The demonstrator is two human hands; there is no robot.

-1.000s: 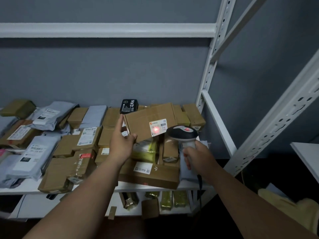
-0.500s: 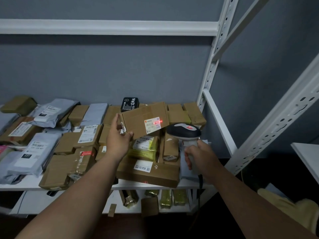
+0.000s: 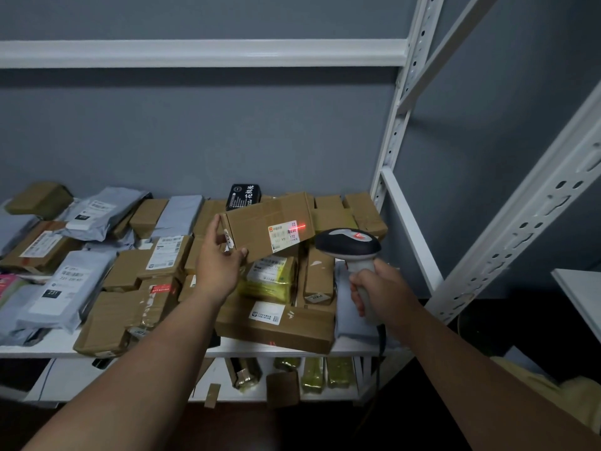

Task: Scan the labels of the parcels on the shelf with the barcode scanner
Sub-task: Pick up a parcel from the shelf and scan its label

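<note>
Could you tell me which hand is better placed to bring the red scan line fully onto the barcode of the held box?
Probably the right hand: it grips the barcode scanner, whose red line sits at the label's upper right edge. The left hand holds the cardboard box.

A left hand (image 3: 218,267) held a cardboard box (image 3: 267,225) tilted above a shelf (image 3: 48,348) crowded with parcels. A right hand (image 3: 379,292) gripped a barcode scanner (image 3: 349,245), whose red line (image 3: 297,227) fell across the box's white label (image 3: 283,235).
</note>
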